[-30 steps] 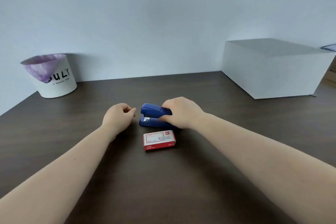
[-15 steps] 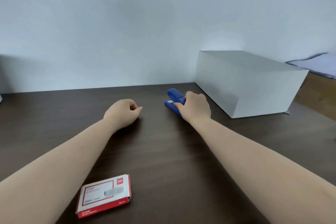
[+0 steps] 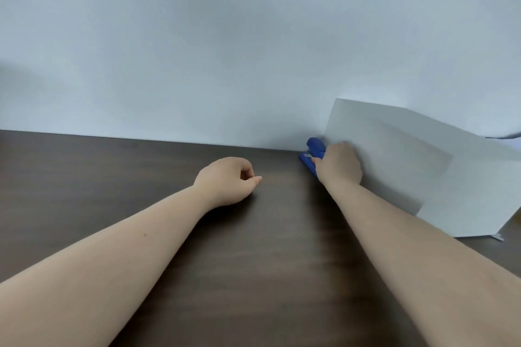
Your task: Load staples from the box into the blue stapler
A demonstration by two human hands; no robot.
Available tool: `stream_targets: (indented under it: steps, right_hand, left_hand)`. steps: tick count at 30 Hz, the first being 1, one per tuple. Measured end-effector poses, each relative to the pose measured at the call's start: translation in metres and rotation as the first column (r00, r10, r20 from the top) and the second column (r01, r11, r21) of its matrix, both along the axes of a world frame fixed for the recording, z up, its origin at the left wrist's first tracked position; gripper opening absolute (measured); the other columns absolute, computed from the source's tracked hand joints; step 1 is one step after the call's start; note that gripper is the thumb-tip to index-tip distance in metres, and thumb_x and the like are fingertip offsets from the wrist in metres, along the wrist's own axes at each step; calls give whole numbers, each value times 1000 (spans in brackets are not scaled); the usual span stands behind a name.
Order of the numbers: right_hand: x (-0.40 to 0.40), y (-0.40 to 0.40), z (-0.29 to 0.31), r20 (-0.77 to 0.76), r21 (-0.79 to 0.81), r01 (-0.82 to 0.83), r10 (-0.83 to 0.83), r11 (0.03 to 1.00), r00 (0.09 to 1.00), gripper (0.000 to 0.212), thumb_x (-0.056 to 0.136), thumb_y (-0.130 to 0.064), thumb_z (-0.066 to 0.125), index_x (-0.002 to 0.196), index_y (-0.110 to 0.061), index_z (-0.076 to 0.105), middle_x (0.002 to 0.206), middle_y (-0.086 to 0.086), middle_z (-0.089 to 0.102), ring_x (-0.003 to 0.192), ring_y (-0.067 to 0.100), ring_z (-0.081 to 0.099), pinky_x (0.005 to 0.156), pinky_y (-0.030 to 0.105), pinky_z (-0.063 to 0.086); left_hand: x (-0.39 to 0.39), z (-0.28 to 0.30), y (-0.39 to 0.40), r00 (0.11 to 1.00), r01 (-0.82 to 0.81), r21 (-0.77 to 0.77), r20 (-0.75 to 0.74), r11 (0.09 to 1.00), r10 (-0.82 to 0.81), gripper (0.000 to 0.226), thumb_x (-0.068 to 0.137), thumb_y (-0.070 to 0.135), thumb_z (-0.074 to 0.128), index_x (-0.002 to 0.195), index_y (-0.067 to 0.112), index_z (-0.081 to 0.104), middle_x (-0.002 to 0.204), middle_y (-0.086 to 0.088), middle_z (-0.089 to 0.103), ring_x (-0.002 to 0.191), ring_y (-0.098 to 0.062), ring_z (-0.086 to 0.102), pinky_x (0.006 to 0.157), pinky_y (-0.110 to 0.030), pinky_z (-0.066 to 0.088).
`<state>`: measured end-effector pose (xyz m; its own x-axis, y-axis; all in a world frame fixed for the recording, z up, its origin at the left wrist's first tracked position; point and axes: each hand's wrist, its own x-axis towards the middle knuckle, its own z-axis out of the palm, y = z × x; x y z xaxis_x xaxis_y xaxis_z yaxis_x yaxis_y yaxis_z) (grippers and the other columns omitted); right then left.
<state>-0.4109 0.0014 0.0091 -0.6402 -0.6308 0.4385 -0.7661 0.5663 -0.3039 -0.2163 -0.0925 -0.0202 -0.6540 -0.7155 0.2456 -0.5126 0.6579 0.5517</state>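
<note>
The blue stapler (image 3: pixel 312 155) lies at the far right of the dark wooden table (image 3: pixel 253 262), close against a white box. My right hand (image 3: pixel 338 164) is closed over the stapler's rear half, so only its front end shows. My left hand (image 3: pixel 229 181) rests on the table to the left of it as a loose fist with nothing in it. The staple box is out of view.
A large white box (image 3: pixel 417 169) stands at the right, touching or nearly touching the stapler and my right hand. A pale wall (image 3: pixel 225 51) runs along the table's back edge.
My right hand has slid the stapler farther back and right, up to the white box. The view has lifted and turned, so the red staple box and the white bin have left the frame.
</note>
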Motion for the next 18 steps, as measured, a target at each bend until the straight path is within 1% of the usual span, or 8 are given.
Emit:
stream_targets:
  steps: [2,3,5,6,9,12,16,18]
  right_hand:
    - [-11,-9,-1,-90,65,3,3,998,996,32,88,-29,52,62,-22,33,82,12,43,70,28,41,45,24,28]
    - [-13,-13,0,-101,85,10,-1,996,995,25,88,-26,51,68,-22,37,84,12,42,71,28,41,45,24,27]
    - [-17,-18,0,-95,104,23,-14,994,995,11,90,-23,49,80,-20,45,90,12,42,79,32,47,51,29,33]
    - [-19,-20,-1,-96,98,35,-25,995,995,10,91,-24,50,84,-17,47,92,13,43,83,33,50,54,31,36]
    - [-20,-26,-3,-135,99,67,-53,993,989,16,92,-27,52,90,-11,52,95,13,44,92,34,54,62,34,39]
    - [-23,-31,-7,-195,141,118,-89,983,977,20,92,-21,54,100,-3,59,108,16,51,103,34,53,65,33,38]
    - [-25,-30,-9,-215,158,149,-113,976,970,24,91,-12,54,111,0,59,117,17,51,110,33,49,74,37,45]
    - [-25,-30,-9,-213,145,138,-105,980,971,27,91,-15,55,114,-1,57,119,17,50,112,33,47,77,37,46]
  left_hand:
    - [0,-1,-1,1000,15,-3,-7,1000,-15,23,83,45,52,71,26,57,70,13,56,76,-14,55,64,-28,39]
    - [0,-1,-2,1000,21,-6,-10,1000,-21,23,82,45,52,69,27,56,70,13,55,75,-14,54,64,-28,39]
    - [1,-1,-1,999,32,-16,-8,999,-33,24,82,45,52,65,28,53,68,14,54,73,-13,53,63,-28,38]
    - [1,-1,-1,999,39,-18,-9,999,-39,25,82,45,52,64,29,52,68,14,54,73,-13,54,64,-28,39]
    - [0,-2,-1,999,46,-20,-8,999,-47,24,82,46,53,65,29,52,69,14,55,75,-14,55,66,-29,40]
    - [0,-2,-1,999,52,-18,-11,998,-52,22,81,46,53,69,28,56,71,15,57,79,-14,56,68,-30,43]
    - [1,-1,1,998,56,-18,-13,998,-56,21,81,46,53,73,27,58,71,15,56,79,-14,56,69,-30,43]
    - [2,-1,1,998,58,-19,-18,998,-58,20,81,45,54,73,27,58,70,15,57,77,-13,56,68,-29,42]
